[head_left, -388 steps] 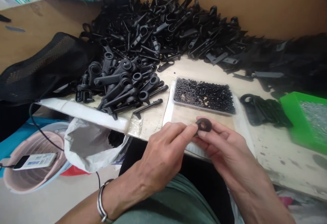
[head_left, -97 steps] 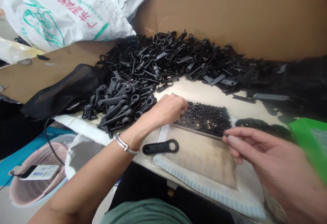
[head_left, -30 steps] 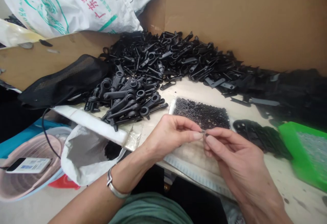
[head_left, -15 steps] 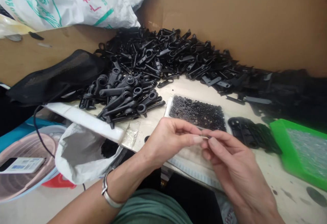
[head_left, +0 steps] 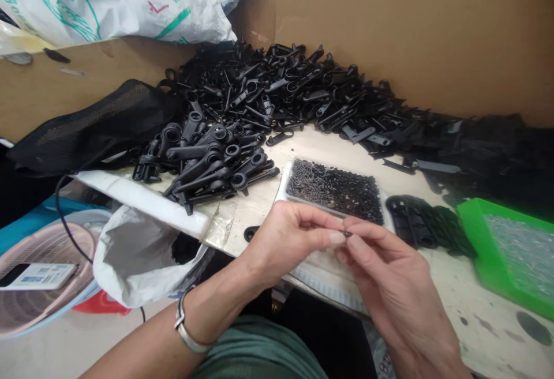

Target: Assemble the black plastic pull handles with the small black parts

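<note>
My left hand (head_left: 285,240) and my right hand (head_left: 381,275) meet fingertip to fingertip above the table's front edge. Both pinch one tiny black part (head_left: 347,233) between thumb and forefinger. Just beyond them lies a clear shallow tray (head_left: 291,167) full of small black pieces. A flat black handle with a ring end (head_left: 250,232) lies on the table, mostly hidden under my left hand. A metal bracelet circles my left wrist.
A big heap of black plastic handles (head_left: 268,96) fills the back, with a smaller stack (head_left: 208,162) at the left. A green tray (head_left: 504,246) of pale small parts sits right, black ring pieces (head_left: 428,226) beside it. A white bag (head_left: 138,252) hangs off the table edge.
My left hand left the tray of small pieces and came to my right hand; both now pinch a tiny part. In the last second the hands barely shifted.
</note>
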A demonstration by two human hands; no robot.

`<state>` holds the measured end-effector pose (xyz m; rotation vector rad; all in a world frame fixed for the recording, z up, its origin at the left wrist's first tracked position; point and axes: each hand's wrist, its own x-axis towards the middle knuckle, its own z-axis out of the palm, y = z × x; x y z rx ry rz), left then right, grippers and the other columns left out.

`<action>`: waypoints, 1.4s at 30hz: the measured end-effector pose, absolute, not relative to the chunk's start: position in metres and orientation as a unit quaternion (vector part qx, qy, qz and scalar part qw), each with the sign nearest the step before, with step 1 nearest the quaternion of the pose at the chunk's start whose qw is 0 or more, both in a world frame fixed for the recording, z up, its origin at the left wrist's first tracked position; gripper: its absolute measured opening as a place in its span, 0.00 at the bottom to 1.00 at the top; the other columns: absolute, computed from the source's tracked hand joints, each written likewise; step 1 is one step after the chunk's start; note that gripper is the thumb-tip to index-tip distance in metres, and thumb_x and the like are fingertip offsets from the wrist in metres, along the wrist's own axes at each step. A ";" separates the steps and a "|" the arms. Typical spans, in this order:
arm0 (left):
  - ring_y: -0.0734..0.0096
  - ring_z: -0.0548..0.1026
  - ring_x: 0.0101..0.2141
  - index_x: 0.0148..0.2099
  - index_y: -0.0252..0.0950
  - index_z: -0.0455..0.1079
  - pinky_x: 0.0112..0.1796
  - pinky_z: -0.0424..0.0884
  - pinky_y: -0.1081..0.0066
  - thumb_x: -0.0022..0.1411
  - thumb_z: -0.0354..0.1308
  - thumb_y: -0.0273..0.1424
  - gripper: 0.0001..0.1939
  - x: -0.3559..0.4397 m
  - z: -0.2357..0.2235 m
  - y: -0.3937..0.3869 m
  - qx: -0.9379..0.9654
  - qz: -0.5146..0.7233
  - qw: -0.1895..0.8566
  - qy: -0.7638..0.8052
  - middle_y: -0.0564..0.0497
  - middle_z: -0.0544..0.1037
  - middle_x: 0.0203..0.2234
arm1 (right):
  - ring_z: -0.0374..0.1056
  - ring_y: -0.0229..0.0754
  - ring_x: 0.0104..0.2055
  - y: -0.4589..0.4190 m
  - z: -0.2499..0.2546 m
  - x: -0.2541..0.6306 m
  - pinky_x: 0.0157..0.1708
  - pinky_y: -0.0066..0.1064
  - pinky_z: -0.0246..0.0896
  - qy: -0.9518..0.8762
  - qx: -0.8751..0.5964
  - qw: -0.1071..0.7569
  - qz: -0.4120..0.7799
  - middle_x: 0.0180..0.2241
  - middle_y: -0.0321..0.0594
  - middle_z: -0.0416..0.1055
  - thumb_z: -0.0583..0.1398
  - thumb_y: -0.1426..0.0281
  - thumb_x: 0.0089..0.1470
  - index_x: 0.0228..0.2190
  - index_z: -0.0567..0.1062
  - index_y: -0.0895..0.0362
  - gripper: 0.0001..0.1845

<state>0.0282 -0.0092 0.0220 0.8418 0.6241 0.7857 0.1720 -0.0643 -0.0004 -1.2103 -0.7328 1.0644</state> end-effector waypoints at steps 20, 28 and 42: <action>0.72 0.76 0.30 0.32 0.32 0.81 0.36 0.71 0.72 0.48 0.72 0.32 0.10 0.026 0.015 -0.018 0.451 0.349 0.714 0.407 0.49 0.82 0.27 | 0.66 0.34 0.14 -0.075 0.007 0.166 0.29 0.26 0.75 -0.554 -0.687 0.463 0.080 0.17 0.31 0.74 0.63 0.66 0.50 0.27 0.81 0.54 0.07; 0.64 0.79 0.38 0.43 0.33 0.79 0.41 0.74 0.67 0.61 0.64 0.32 0.09 -0.008 0.017 -0.023 0.681 0.352 0.507 0.393 0.46 0.83 0.37 | 0.70 0.37 0.17 -0.079 -0.001 0.167 0.24 0.26 0.72 -0.579 -0.677 0.438 0.119 0.18 0.32 0.75 0.64 0.64 0.52 0.29 0.81 0.53 0.07; 0.68 0.77 0.39 0.45 0.37 0.75 0.43 0.73 0.68 0.65 0.57 0.21 0.09 -0.044 -0.014 -0.030 0.814 0.334 0.257 0.401 0.50 0.81 0.37 | 0.72 0.36 0.23 -0.065 -0.007 0.167 0.29 0.29 0.69 -0.756 -0.565 0.328 0.050 0.27 0.34 0.78 0.60 0.70 0.59 0.31 0.75 0.53 0.05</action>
